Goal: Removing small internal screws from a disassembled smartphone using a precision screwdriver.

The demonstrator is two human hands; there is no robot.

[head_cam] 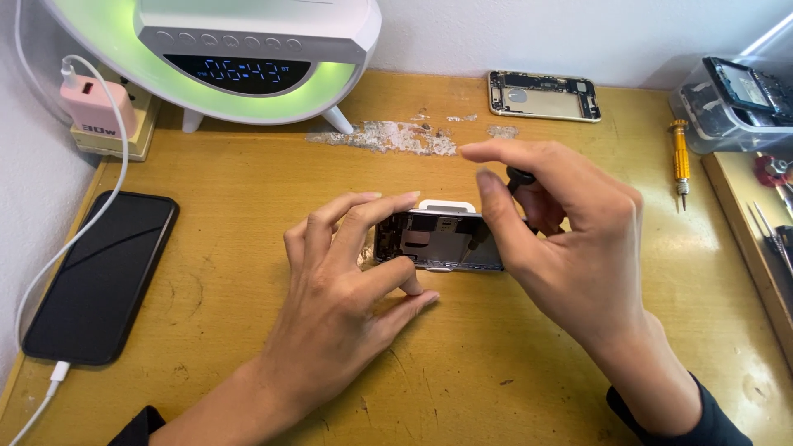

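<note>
Opened phone: is being kept flat on the desk, insides facing up, just below the scraped patch in the desk's finish; a white piece is showing at its far edge.
Left hand: is being pressed against the opened phone's left end, fingers curled over the far corner and thumb set at the near edge, so the phone is being gripped.
Right hand: is being held over the opened phone's right end, fingers pinched on a black-capped screwdriver whose tip is being pointed down into the phone's insides.
Black phone: is being charged well left of the opened phone, screen dark, a white cable being run to a pink charger.
Lamp clock: is being lit green, beyond the opened phone and to its left.
Gold shell: is being left beyond the opened phone, near the wall.
Yellow screwdriver: is being left well right of the opened phone.
Clear box: is being kept beyond the yellow screwdriver, parts inside.
</note>
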